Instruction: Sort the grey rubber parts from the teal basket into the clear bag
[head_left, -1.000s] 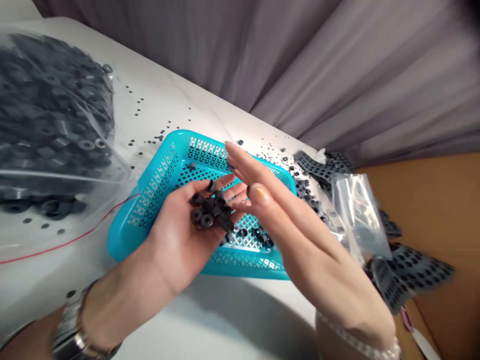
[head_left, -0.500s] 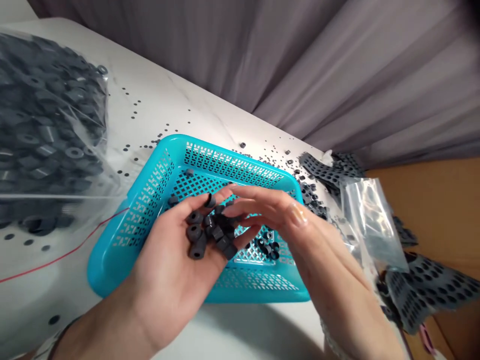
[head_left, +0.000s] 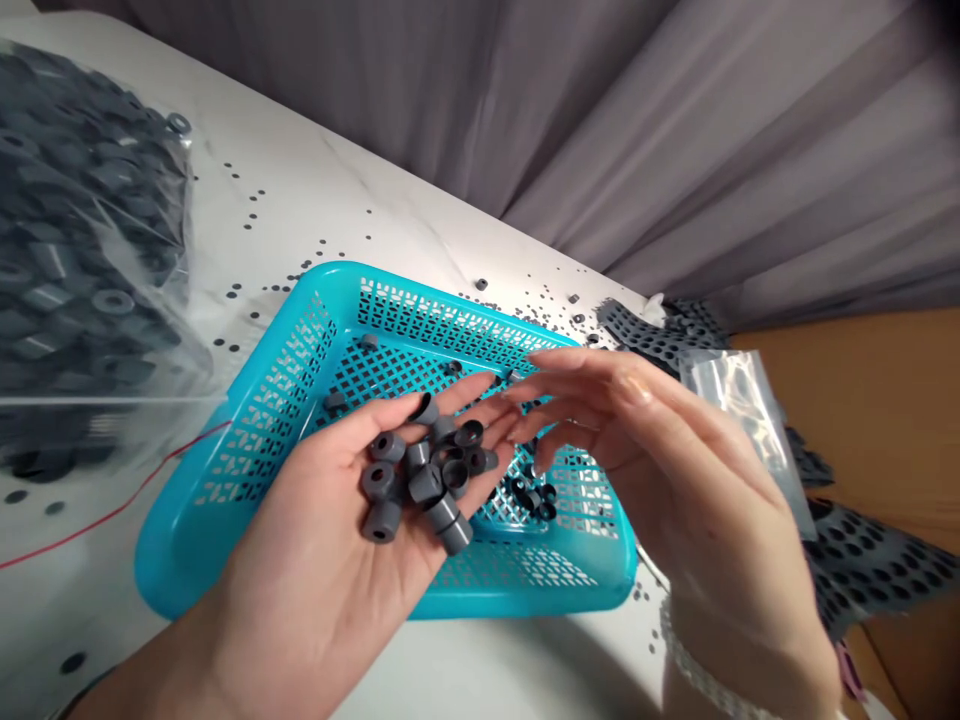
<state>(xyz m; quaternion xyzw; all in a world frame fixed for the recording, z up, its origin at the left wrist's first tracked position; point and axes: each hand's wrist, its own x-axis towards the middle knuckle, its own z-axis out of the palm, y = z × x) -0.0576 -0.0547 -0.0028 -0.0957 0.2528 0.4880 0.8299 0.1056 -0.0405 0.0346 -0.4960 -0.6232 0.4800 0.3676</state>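
My left hand (head_left: 330,545) lies palm up over the near part of the blue basket (head_left: 169,570), its grip a loose, open cup with a small heap of short dark grey tubes (head_left: 425,484) resting on the palm and fingers. Some of the tubes show their round holes, and one sits against my thumb. My right hand (head_left: 660,450) hangs just beside it, also over the basket, fingers bent and the grip half open; I see nothing in it. I cannot tell whether its fingertips touch those of my left hand.

More tubes lie scattered on the basket's lattice floor, with a small cluster below my right fingers. The basket stands on the white worktop (head_left: 300,165), where small dark dots (head_left: 253,216) are strewn beyond it. To the left, a big clear bag (head_left: 82,220) bulges with dark tubes, and a red string (head_left: 135,495) runs to the basket's rim. To the right are a shiny clear packet (head_left: 750,430) and a grey sheet (head_left: 877,560) full of holes.
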